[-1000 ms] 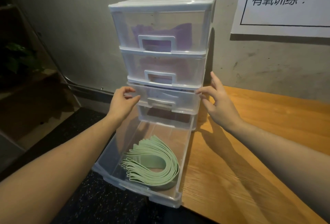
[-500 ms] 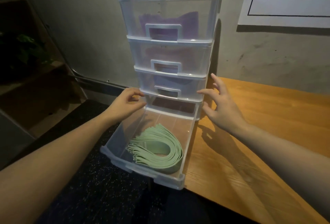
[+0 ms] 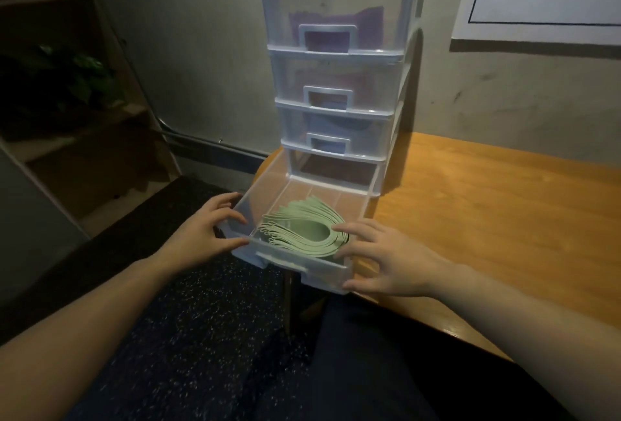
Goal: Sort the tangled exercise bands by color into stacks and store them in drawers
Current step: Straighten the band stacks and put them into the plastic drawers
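Bottom drawer (image 3: 302, 264) of the clear plastic drawer unit (image 3: 339, 61) is pulled fully out over the desk (image 3: 487, 219) edge. Stack of green bands (image 3: 302, 230) lies inside it, toward the front right.

Left hand (image 3: 205, 236) grips the drawer's front left corner — thumb on the front face, fingers curled over the side wall. Right hand (image 3: 386, 259) grips the front right corner, fingers spread over the rim just beside the bands, thumb low on the front panel. Whether the fingertips touch the bands — cannot tell.

Upper three drawers are closed; purple bands (image 3: 336, 25) show through the top one.

Versus a second ago: both hands were up at the third drawer, which stood slightly open; it is now shut and the hands have dropped to the bottom drawer.
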